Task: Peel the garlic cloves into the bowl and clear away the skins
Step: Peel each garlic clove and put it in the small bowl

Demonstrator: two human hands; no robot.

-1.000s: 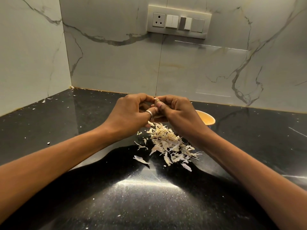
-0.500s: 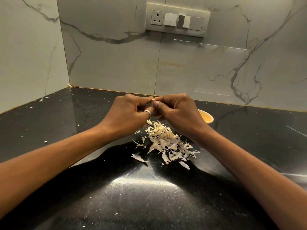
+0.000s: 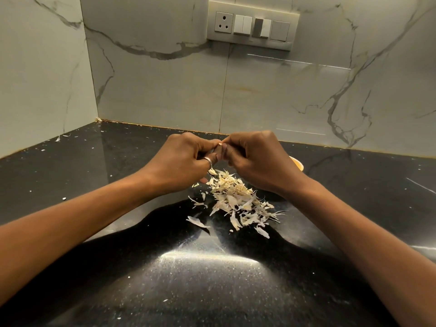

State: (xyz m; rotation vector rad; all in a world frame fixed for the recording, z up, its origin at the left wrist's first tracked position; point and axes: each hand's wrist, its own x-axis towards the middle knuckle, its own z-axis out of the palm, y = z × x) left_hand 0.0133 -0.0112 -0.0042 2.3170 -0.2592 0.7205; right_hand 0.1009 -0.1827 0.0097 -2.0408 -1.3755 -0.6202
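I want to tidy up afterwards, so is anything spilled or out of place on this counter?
Yes. Garlic skins lie in a loose pile on the black counter beside the right hand, and small flecks are scattered toward the left wall. The bowl is mostly hidden behind that hand. Nothing looks damaged.

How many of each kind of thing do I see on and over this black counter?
bare hands: 2, left hand and right hand, both pinching the clove
small pale garlic clove, mostly hidden: 1
yellow round bowl, partly behind the right hand: 1
heap of papery pale garlic skins: 1
silver finger ring: 1
Total: 6
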